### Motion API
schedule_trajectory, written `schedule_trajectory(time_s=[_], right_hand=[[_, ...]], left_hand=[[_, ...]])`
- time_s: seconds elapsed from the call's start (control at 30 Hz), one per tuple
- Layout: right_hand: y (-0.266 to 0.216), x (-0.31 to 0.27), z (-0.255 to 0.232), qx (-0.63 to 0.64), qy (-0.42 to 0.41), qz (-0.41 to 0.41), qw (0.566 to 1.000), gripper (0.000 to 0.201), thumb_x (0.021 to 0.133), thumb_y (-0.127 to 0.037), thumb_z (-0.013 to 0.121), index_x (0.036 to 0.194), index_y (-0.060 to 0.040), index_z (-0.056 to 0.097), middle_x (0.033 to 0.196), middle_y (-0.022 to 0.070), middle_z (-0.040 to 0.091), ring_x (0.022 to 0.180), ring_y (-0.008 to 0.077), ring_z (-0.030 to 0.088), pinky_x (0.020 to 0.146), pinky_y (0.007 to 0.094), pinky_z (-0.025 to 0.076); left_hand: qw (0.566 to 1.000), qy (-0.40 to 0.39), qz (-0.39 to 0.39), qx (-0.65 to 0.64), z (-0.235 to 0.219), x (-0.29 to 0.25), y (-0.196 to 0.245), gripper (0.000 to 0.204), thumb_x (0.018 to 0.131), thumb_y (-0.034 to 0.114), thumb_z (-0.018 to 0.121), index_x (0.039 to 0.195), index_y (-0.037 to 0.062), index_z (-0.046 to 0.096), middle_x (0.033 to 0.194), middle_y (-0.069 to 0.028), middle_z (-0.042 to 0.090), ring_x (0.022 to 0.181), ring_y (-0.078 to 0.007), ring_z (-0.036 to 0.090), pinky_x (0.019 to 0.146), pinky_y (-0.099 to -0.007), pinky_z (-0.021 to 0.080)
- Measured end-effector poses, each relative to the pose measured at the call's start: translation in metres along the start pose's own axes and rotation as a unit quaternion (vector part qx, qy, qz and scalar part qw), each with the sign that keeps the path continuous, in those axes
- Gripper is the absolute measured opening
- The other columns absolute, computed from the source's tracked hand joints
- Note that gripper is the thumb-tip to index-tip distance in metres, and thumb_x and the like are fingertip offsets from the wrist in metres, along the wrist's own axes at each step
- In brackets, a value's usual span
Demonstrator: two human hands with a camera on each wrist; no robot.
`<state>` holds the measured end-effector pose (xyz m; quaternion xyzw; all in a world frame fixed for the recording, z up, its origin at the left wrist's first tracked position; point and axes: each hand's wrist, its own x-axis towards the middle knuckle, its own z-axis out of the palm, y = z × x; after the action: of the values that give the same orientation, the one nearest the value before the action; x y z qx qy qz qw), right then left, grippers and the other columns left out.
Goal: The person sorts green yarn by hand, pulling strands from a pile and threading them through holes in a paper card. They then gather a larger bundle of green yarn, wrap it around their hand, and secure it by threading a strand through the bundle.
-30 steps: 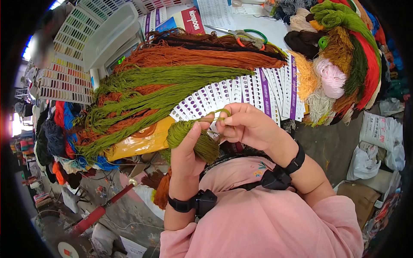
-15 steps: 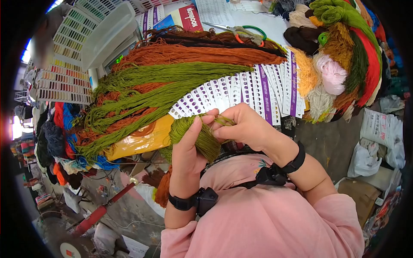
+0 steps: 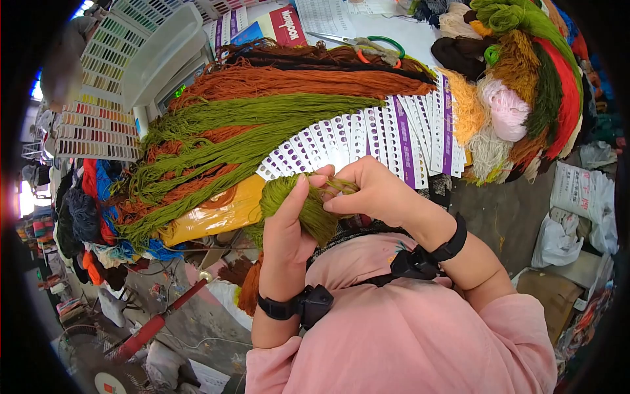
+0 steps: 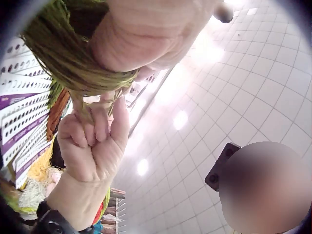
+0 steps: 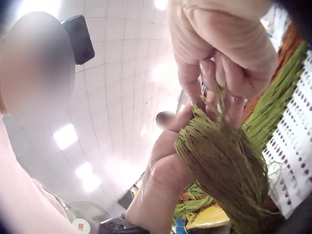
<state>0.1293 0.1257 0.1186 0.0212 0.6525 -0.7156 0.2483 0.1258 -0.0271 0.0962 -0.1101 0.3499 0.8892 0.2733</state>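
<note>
A bundle of olive-green yarn is gripped in my left hand, the thumb lying along its near side. In the right wrist view the yarn bundle spreads down from the fingers as many thin strands. My right hand meets the left at the bundle's right end and pinches a few strands there. Seen from the left wrist, the curled fingers of the right hand have strands running between them. The left hand's other fingers are largely hidden behind the yarn in the head view.
Long green hanks and rust-brown hanks cover the table beside punched white cards. A yellow package lies at the near edge. Scissors and a scale stand farther back; mixed yarn is heaped right.
A second ago the right hand held a thin loop of strands raised beyond the bundle. It has since come down and closer to the bundle, its fingers more curled. The left hand stays nearly still.
</note>
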Motion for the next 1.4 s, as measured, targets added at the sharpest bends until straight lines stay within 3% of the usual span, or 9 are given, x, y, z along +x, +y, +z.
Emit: schedule_trajectory(time_s=[0.27,0.47,0.57,0.63,0.83,0.97,1.13,1.27,1.4], right_hand=[[-0.002,-0.001,0.001,0.115,0.011,0.012,0.993,0.006,0.066,-0.004,0.058,0.065,0.0012,0.058,0.059,0.0014,0.056,0.050,0.0042,0.048,0.042,0.0173,0.035],[0.003,0.002,0.001,0.021,0.007,-0.048,0.999,0.005,0.067,-0.002,0.056,0.068,0.0033,0.058,0.062,0.0029,0.057,0.055,0.0061,0.051,0.051,0.0193,0.040],[0.013,0.006,-0.001,0.067,-0.004,-0.019,0.998,0.005,0.067,-0.001,0.056,0.068,0.0039,0.058,0.063,0.0039,0.057,0.055,0.0061,0.050,0.051,0.0188,0.040],[0.008,0.004,0.000,0.110,0.009,0.004,0.994,0.004,0.066,0.002,0.054,0.064,0.0044,0.056,0.069,0.0050,0.057,0.055,0.0076,0.050,0.051,0.0203,0.041],[0.001,0.001,-0.006,0.173,-0.007,-0.003,0.985,0.005,0.067,0.003,0.053,0.065,0.0052,0.056,0.081,0.0077,0.059,0.055,0.0080,0.049,0.051,0.0197,0.040],[0.012,0.006,-0.005,0.233,0.001,-0.027,0.972,0.004,0.067,0.002,0.053,0.064,0.0034,0.056,0.080,0.0081,0.059,0.053,0.0072,0.048,0.049,0.0182,0.038],[0.013,0.006,-0.016,0.320,-0.102,0.012,0.942,0.003,0.071,0.001,0.053,0.073,0.0022,0.055,0.070,0.0056,0.057,0.047,0.0052,0.041,0.044,0.0159,0.032],[0.013,0.000,-0.016,0.359,-0.147,0.031,0.921,0.010,0.076,-0.006,0.052,0.083,0.0017,0.055,0.062,0.0010,0.053,0.043,0.0025,0.034,0.039,0.0151,0.025],[0.010,0.002,-0.016,0.366,-0.077,0.053,0.926,0.011,0.077,-0.008,0.053,0.084,-0.0014,0.057,0.060,-0.0027,0.051,0.043,0.0014,0.031,0.037,0.0151,0.022]], left_hand=[[1.000,0.000,-0.020,-0.016,-0.002,0.000,0.001,0.025,0.086,0.019,0.043,0.090,-0.0020,0.055,0.107,-0.0146,0.050,0.091,-0.0240,0.051,0.076,-0.0370,0.044],[0.999,0.026,-0.022,-0.010,0.004,0.003,0.000,0.024,0.086,0.017,0.043,0.090,-0.0025,0.056,0.106,-0.0140,0.051,0.089,-0.0224,0.053,0.074,-0.0364,0.046],[0.999,0.019,-0.026,-0.011,0.003,0.002,0.002,0.026,0.086,0.018,0.042,0.093,-0.0032,0.054,0.106,-0.0144,0.051,0.091,-0.0228,0.052,0.076,-0.0366,0.045],[1.000,0.010,-0.021,0.007,0.002,0.002,0.003,0.031,0.086,0.022,0.041,0.100,-0.0044,0.050,0.105,-0.0144,0.050,0.094,-0.0232,0.051,0.079,-0.0361,0.043],[1.000,0.004,-0.016,-0.007,0.000,0.003,0.001,0.028,0.086,0.021,0.042,0.095,-0.0032,0.053,0.105,-0.0148,0.050,0.090,-0.0238,0.052,0.077,-0.0358,0.044],[1.000,-0.007,0.004,0.017,0.002,0.002,0.002,0.021,0.083,0.013,0.046,0.093,-0.0039,0.053,0.103,-0.0137,0.052,0.088,-0.0225,0.053,0.075,-0.0348,0.045],[0.997,-0.025,0.013,0.078,0.003,-0.006,0.003,0.016,0.076,0.000,0.053,0.092,-0.0044,0.054,0.096,-0.0109,0.056,0.084,-0.0192,0.056,0.075,-0.0318,0.047],[0.997,-0.031,0.014,0.071,-0.006,-0.007,0.003,0.017,0.078,0.005,0.053,0.093,-0.0031,0.053,0.095,-0.0108,0.056,0.084,-0.0190,0.055,0.079,-0.0338,0.045],[0.997,-0.074,0.000,-0.003,-0.009,-0.006,0.001,0.033,0.086,0.026,0.038,0.099,-0.0019,0.050,0.108,-0.0120,0.049,0.108,-0.0216,0.041,0.088,-0.0424,0.036]])
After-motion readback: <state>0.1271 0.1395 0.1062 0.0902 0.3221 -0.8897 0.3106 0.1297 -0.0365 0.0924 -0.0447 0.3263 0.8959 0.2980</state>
